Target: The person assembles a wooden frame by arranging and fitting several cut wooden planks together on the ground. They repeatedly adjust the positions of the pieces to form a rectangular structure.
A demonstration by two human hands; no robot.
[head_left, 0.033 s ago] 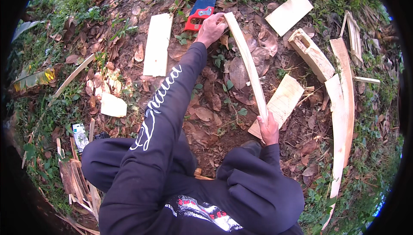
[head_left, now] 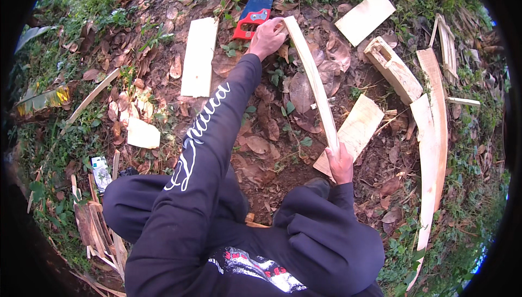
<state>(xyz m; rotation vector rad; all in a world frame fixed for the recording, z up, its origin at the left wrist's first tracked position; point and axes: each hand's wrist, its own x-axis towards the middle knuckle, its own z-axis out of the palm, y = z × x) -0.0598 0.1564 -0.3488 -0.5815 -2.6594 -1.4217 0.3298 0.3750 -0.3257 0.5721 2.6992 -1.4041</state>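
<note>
A long, narrow strip of pale wood (head_left: pixel 314 79) runs between my two hands, slanting from upper left to lower right. At its far end, my left hand (head_left: pixel 267 37) has its fingers closed on the tip. My right hand (head_left: pixel 341 164) is wrapped round the near end, close to my right knee. Just beyond my left hand lies a handsaw (head_left: pixel 256 9) with a blue blade and a red handle. Under the strip's near end, a short flat board (head_left: pixel 356 128) rests on the leaves beside my right hand.
Dry leaves and soil cover the ground. Pale boards lie at left (head_left: pixel 199 58) and far right (head_left: pixel 365 17). A hollowed block (head_left: pixel 394 69) stands near long planks (head_left: pixel 432 134) on the right. Split sticks (head_left: pixel 98 226) are heaped at lower left, by a small white packet (head_left: pixel 101 173).
</note>
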